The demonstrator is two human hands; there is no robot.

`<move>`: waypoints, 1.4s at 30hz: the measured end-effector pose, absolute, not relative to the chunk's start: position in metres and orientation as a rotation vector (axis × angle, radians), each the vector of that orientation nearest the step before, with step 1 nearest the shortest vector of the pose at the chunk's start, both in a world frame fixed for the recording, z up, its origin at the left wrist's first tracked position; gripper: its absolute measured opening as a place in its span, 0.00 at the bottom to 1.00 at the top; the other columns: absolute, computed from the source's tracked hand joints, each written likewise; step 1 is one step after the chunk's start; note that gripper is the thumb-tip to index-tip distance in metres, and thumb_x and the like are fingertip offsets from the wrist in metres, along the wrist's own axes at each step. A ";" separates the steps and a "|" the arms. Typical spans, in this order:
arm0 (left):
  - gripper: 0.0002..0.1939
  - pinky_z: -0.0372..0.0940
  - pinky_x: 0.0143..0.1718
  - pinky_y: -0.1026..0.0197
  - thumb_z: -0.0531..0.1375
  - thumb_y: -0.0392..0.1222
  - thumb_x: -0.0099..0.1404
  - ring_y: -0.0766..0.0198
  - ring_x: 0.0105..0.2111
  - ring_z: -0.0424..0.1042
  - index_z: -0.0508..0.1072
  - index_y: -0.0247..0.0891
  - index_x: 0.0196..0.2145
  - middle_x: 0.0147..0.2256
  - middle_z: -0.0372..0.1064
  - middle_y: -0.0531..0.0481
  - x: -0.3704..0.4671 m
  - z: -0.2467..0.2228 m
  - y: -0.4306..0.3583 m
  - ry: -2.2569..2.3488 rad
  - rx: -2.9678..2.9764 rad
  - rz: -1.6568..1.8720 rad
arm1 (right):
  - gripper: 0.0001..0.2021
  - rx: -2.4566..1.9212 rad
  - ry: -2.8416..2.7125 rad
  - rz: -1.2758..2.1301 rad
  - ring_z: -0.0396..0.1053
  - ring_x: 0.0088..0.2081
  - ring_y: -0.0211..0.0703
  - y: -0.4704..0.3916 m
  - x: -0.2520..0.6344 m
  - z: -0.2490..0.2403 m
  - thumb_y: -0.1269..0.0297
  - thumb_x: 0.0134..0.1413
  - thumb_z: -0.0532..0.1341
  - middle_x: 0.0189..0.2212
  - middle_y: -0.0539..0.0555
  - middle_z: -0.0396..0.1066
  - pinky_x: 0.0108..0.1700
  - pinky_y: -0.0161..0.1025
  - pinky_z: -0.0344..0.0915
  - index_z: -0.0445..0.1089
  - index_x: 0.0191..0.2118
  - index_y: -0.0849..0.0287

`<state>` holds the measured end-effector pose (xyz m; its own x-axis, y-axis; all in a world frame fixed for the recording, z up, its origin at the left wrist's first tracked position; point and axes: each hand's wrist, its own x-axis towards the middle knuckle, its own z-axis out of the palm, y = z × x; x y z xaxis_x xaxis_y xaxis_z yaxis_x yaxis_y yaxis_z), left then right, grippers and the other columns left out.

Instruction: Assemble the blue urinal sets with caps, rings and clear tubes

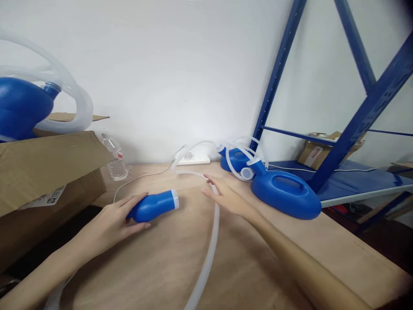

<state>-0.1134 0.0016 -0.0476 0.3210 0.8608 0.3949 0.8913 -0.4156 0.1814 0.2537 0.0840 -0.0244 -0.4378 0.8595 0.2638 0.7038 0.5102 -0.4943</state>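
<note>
My left hand (125, 215) is wrapped round the rear of a small blue bottle-shaped piece (153, 206) with a clear-white collar, lying on its side over the wooden table (167, 258). My right hand (219, 193) reaches over a translucent white tube (211, 245), with thumb and fingers apart. The tube runs from the near edge up past that hand and curves left behind it. Whether the right fingers touch the tube is hard to tell. To the right lies a large blue container (284, 193) with a handle, and another blue container (235, 160) sits behind it.
An open cardboard box (51, 172) stands at the left, with a blue container (24, 107) and coiled tube on top. Behind are a water bottle (116, 159) and a white power strip (195, 160). A blue metal rack (364, 114) rises at the right.
</note>
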 end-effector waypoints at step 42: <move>0.21 0.72 0.33 0.61 0.55 0.63 0.73 0.60 0.31 0.79 0.70 0.42 0.40 0.46 0.81 0.46 -0.100 -0.076 -0.005 -1.634 -2.583 -0.961 | 0.32 -0.807 -1.860 1.065 0.64 0.64 0.48 0.063 0.213 -0.080 0.72 0.54 0.54 0.62 0.55 0.66 0.69 0.54 0.57 0.63 0.66 0.48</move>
